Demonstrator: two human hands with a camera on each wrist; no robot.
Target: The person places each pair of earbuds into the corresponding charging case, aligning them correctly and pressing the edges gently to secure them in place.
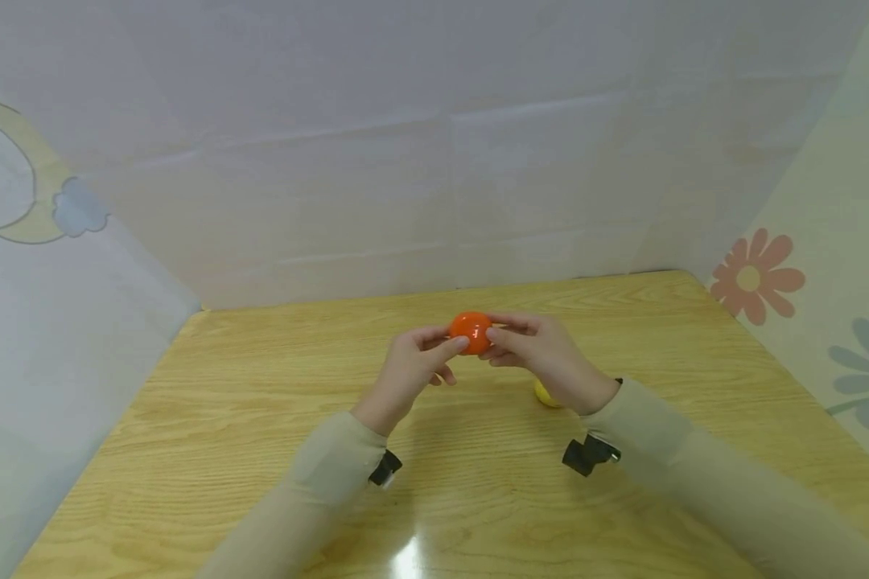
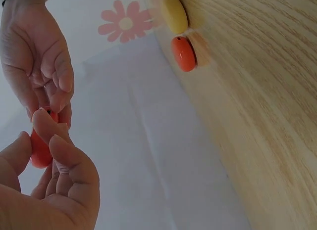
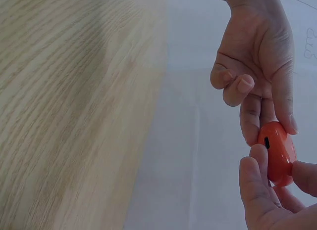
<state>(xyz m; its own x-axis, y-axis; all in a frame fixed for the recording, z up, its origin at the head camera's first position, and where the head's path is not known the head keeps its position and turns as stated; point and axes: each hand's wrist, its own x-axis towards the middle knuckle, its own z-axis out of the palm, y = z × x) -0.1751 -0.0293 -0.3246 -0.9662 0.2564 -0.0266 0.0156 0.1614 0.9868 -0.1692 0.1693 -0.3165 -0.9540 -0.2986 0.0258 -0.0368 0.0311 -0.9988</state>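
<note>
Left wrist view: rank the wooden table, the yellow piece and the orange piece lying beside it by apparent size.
1. Wooden table, by far the largest.
2. and 3. Yellow piece and orange piece on the table: they look about alike, so no ranking between them.

In the head view the right hand (image 1: 550,362) hides most of the yellow piece (image 1: 545,395) on the table (image 1: 261,418), the fingers cover both ends of the orange capsule (image 1: 471,331), and both sleeves run off the near edge.
</note>
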